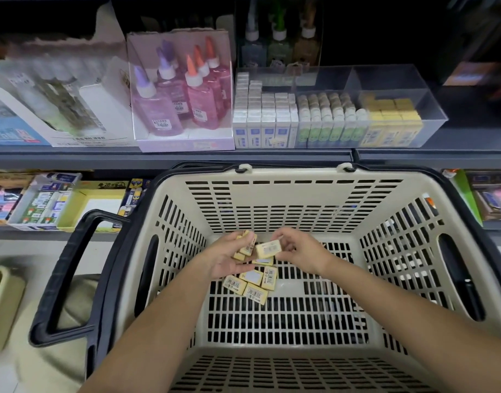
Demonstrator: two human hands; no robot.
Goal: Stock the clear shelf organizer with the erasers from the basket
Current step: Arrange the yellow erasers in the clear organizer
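The left hand cups the gathered erasers palm up, probably to carry a batch. The right hand pinches a single eraser just beside it. Loose erasers lie on the basket floor beneath both hands. The clear shelf organizer stands well beyond them.

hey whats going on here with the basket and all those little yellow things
A person is gathering small erasers out of a beige basket. The left hand holds a stack of erasers, and the right hand pinches a single eraser beside it. More loose erasers lie on the basket floor. On the shelf above, the clear organizer already has yellow erasers at its right end.
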